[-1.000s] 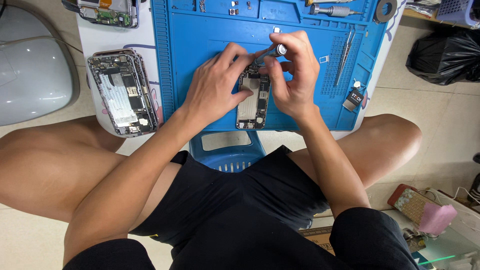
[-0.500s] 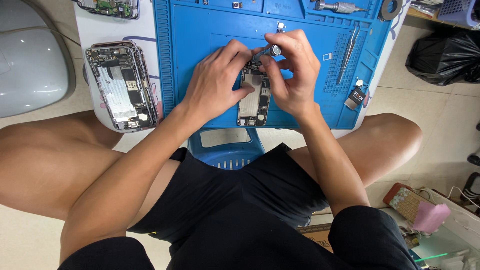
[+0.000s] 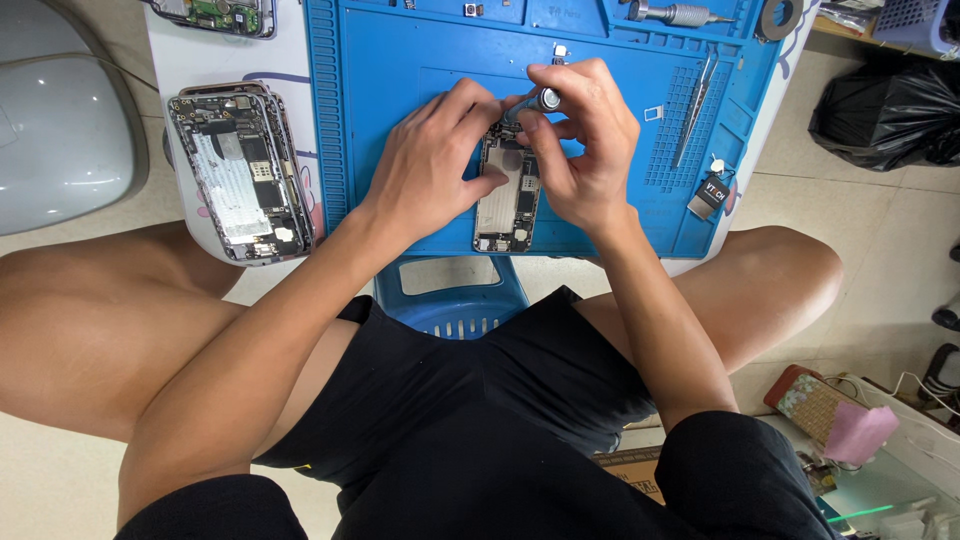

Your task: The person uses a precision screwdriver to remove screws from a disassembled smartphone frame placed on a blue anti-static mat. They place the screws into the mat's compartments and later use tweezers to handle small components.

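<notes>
An opened phone body [image 3: 505, 205] with bare circuitry lies on the blue work mat [image 3: 400, 90]. My left hand [image 3: 430, 165] rests on the phone's left edge and steadies it with curled fingers. A small silver-capped screwdriver [image 3: 545, 99] stands upright over the phone's top end, gripped in the fingers of my right hand [image 3: 585, 140]. The screwdriver's tip is hidden behind my fingers.
Opened phones are stacked [image 3: 240, 185] on the white table left of the mat, another opened phone [image 3: 215, 12] sits above them. Tweezers [image 3: 695, 115] and a silver driver handle [image 3: 680, 13] lie on the mat's right. A black bag [image 3: 885, 110] sits on the floor right.
Both hands stay on the phone and screwdriver. The view has shifted slightly, with the mat and phone sitting a little lower in frame.
</notes>
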